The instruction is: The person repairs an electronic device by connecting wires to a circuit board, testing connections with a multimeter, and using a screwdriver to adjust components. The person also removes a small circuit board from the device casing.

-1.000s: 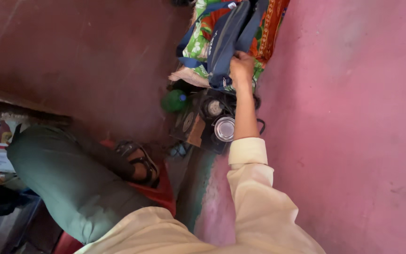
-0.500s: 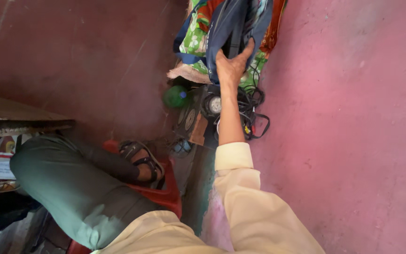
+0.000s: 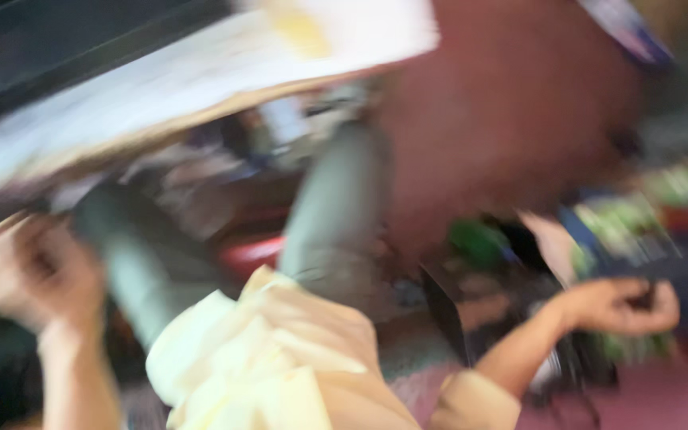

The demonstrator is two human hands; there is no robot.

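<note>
Item: one head-camera view, heavily blurred by motion; most outlines are smeared.

Right hand [image 3: 619, 306]: right of the frame, a little below the middle. Fingers curled closed around something dark, probably a strap or cord; the blur hides exactly what. Forearm runs down-left to a cream sleeve cuff [image 3: 475, 406] at the bottom edge.

Left hand [image 3: 29, 271]: far left, mid-height, raised, loosely curled. Whether it holds anything cannot be told.

Dark bundle [image 3: 591, 362]: just under the right hand, lower right; a dark mass with cords, resting on the pink floor [image 3: 678, 390]. Touching or nearly touching the hand.

Patterned cloth [image 3: 639, 227]: green, blue and red, directly above and behind the right hand.

Green round object [image 3: 475, 243]: centre-right, left of the cloth, apart from both hands.

Grey-green trouser legs [image 3: 336, 215]: centre, the person's own, bent.

Pale board or sheet [image 3: 201, 72]: upper left, slanting across the top of the frame.

Progress, as judged: the right hand appears to have its grip on the dark item; nothing looks lifted clear of the floor heap yet. The left hand seems uninvolved with it.
</note>
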